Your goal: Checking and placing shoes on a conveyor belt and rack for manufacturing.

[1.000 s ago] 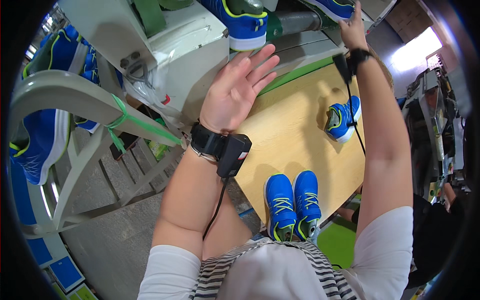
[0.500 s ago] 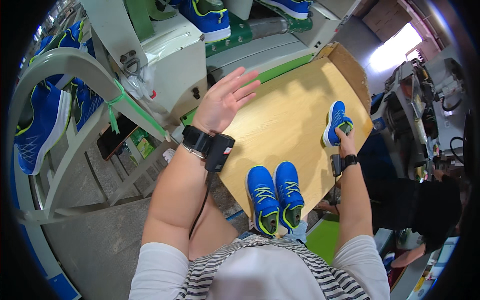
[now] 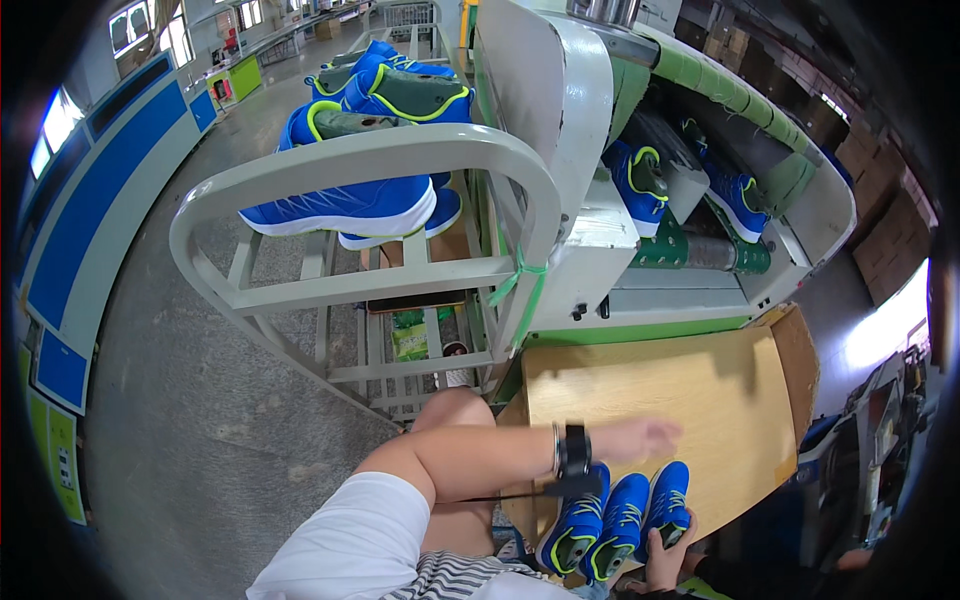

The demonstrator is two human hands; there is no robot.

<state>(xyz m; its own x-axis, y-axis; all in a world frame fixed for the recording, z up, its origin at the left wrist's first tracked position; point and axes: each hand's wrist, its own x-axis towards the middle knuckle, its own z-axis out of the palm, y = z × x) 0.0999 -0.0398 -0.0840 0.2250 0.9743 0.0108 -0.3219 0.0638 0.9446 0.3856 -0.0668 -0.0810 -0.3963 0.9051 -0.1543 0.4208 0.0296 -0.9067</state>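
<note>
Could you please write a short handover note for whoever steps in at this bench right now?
Left hand: open and empty, hovering over the wooden table.
Right hand: at the table's near edge, gripping the rightmost shoe.
Three blue shoes now line the near edge; the other two sit just left of the gripped one.
More blue shoes ride the conveyor behind the table and fill the grey rack to the left.
Left: the conveyor shoes are untouched.
</note>
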